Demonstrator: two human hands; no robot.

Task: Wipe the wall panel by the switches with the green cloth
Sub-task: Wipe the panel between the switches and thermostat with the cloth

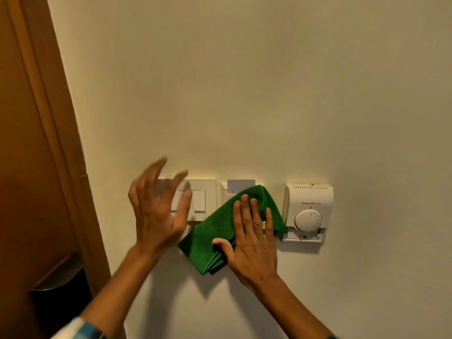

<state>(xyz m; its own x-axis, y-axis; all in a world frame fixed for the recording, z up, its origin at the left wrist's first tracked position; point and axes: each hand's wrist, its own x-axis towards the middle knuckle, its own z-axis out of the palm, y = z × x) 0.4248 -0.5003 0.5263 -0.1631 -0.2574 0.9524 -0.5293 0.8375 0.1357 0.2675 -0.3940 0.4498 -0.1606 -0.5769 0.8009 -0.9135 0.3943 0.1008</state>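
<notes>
A folded green cloth point(215, 231) lies flat against the cream wall point(244, 94), pressed there by my right hand point(252, 241) with fingers spread over it. The cloth covers most of the key-card holder; only the holder's top with a pale card point(241, 185) shows. Left of it is a white switch plate point(204, 199) with rocker switches. My left hand point(159, 206) hovers in front of that plate, blurred, fingers apart, holding nothing.
A white dial thermostat point(308, 211) is mounted just right of the cloth. A brown wooden door frame point(56, 143) runs down the left, with a dark metal door lock point(61, 285) low on the door.
</notes>
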